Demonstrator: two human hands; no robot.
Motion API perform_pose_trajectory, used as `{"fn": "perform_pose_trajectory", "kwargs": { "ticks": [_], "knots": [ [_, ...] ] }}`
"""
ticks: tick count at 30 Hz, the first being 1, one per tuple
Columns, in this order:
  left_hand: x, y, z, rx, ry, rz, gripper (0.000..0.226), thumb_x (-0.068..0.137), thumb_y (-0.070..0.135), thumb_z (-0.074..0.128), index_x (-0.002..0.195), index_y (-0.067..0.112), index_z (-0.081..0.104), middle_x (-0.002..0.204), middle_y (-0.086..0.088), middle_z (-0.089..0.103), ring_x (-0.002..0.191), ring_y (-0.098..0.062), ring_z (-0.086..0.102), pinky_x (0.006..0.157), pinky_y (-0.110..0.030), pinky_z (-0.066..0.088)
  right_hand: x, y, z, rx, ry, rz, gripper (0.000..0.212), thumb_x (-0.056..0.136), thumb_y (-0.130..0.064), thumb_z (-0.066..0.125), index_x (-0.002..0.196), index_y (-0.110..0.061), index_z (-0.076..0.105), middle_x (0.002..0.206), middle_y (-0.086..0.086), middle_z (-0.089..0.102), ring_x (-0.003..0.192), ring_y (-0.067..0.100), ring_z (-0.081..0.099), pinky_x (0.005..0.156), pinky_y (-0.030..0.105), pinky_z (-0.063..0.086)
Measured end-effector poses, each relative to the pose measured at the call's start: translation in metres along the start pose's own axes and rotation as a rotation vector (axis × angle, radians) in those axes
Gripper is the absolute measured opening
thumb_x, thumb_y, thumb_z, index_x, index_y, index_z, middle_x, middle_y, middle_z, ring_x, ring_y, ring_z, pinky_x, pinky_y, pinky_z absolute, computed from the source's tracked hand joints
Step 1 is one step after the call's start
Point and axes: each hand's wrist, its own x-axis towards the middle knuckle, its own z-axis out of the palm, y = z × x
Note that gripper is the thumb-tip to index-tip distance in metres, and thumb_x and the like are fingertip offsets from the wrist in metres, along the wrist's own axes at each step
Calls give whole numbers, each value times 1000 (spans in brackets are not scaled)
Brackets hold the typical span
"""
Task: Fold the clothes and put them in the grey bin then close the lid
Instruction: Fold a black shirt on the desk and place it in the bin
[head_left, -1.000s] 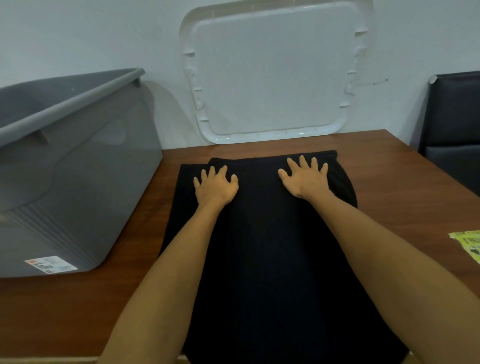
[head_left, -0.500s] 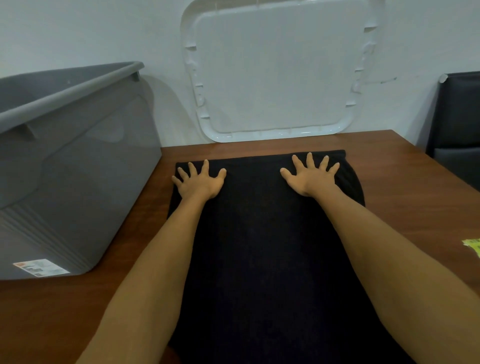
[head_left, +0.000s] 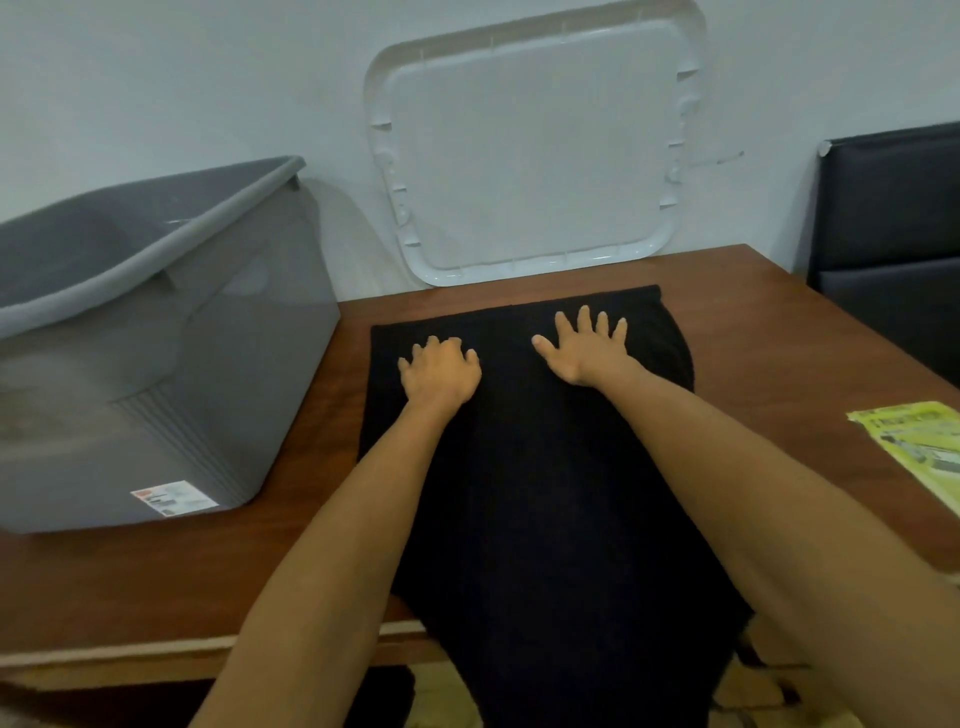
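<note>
While the black garment (head_left: 524, 467) lies flat on the surface (head_left: 753, 332), near end hanging over the edge, smoothing appears to be the step in hand; right hand (head_left: 584, 348) rests released, fingers spread, on the garment's far end; left hand (head_left: 439, 371) beside it has bent fingers, grasp undeterminable; grey bin (head_left: 156, 338) stands left of the garment, lid (head_left: 530, 150) behind it. Recommended: press creases outward to both side edges before folding.

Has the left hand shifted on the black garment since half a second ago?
Yes. The left hand slid right, away from the left edge of the black garment, toward its middle.
</note>
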Motion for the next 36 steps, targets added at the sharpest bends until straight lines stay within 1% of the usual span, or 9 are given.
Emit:
{"fn": "perform_pose_trajectory", "kwargs": {
  "ticks": [6, 12, 16, 21, 26, 29, 31, 33, 36],
  "knots": [
    [-85, 25, -3, 11, -114, 10, 52, 105, 48, 40, 151, 25, 47, 154, -13, 46, 146, -38, 35, 120, -65, 22, -85, -1, 10, -107, 39, -21, 72, 105, -62, 24, 164, -20, 18, 170, 18, 0, 156, 43, -1, 124, 62, -3],
    [-166, 21, 2, -11, -155, -18, 65, 104, 62, 27, 163, 36, 15, 171, -10, 8, 156, -43, 3, 123, -65, 1, -154, 3, 16, 11, 80, -34, 70, 106, -60, 25, 162, -20, 24, 170, 18, 11, 155, 42, 9, 125, 59, 4],
    [-194, -8, 0, -3, -152, -131, 75, 97, 76, 18, 163, 39, 10, 172, -9, 1, 154, -49, -7, 122, -66, -5, -183, 33, 20, 65, 114, 4, 72, 106, -62, 20, 164, -20, 17, 170, 19, 8, 155, 44, 6, 126, 56, 5],
    [-201, -45, 0, -30, -171, -160, 79, 94, 80, 14, 162, 43, 2, 172, -4, -4, 155, -43, -12, 123, -62, -7, -197, 78, 20, 83, -18, 57, 75, 103, -68, 18, 165, -26, 8, 171, 12, -3, 157, 34, -7, 124, 58, -1],
    [-200, -34, -6, 35, -129, -161, 79, 97, 75, 21, 164, 35, 13, 172, -11, 5, 155, -46, -2, 124, -63, -3, -208, 71, 3, 48, 289, 290, 58, 98, -48, 56, 138, -8, 45, 144, 22, 44, 129, 39, 43, 107, 47, 37],
    [-199, -16, -10, 31, -85, -88, 76, 99, 71, 25, 163, 30, 21, 171, -13, 11, 156, -43, 4, 125, -62, 2, -209, 66, -11, 209, 226, 438, 52, 91, -40, 68, 126, -5, 53, 131, 19, 56, 118, 36, 56, 101, 43, 47],
    [-195, 1, -12, -39, -111, -7, 73, 100, 69, 27, 163, 31, 21, 171, -12, 11, 157, -40, 5, 125, -61, 6, -208, 62, -22, 318, 139, 458, 33, 91, -33, 68, 110, -9, 59, 110, 13, 62, 97, 31, 63, 85, 41, 56],
    [-192, 19, -9, -75, -171, 92, 71, 101, 68, 29, 163, 34, 20, 171, -9, 9, 157, -37, 4, 125, -61, 7, -209, 59, -32, 350, 6, 463, 29, 93, -30, 67, 106, -8, 56, 100, 13, 58, 83, 28, 60, 65, 37, 52],
    [-196, 45, 2, -80, -206, 201, 70, 101, 69, 29, 163, 36, 18, 172, -7, 7, 158, -34, 1, 126, -59, 3, -208, 58, -38, 368, -88, 444, 38, 92, -32, 68, 116, -6, 54, 106, 16, 57, 88, 29, 62, 73, 37, 57]
  ]
}}
